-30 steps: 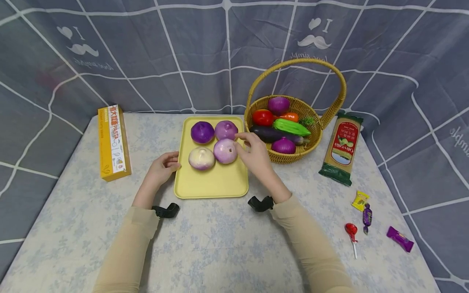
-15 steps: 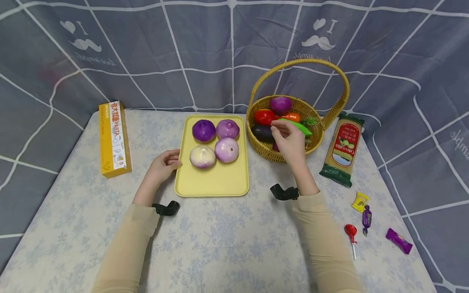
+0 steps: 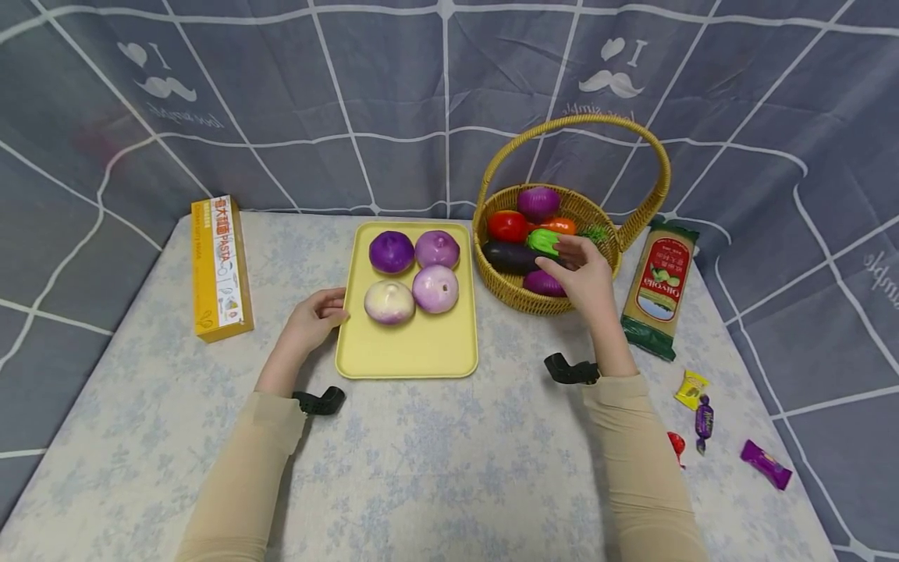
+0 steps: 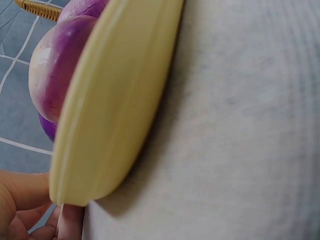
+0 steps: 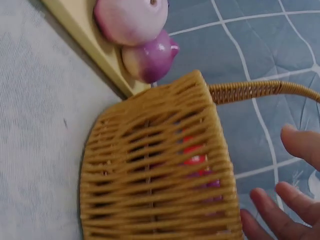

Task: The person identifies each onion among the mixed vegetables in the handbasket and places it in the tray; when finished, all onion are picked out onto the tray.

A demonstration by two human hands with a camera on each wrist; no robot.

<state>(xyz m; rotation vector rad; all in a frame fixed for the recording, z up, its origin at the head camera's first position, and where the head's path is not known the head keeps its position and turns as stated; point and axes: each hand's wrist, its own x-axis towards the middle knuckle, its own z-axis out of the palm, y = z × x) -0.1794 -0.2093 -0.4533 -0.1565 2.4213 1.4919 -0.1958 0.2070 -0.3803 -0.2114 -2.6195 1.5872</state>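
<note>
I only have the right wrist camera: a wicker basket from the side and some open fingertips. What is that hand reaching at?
Observer: The right hand is over the basket, with its fingertips at a green vegetable lying inside.
Operator: What is the other hand doing?
Observer: The left hand holds the left rim of the yellow tray.
Operator: I see two onions on that tray. Are there more?
Observer: Yes, four onions sit at its far end, two by two.
</note>
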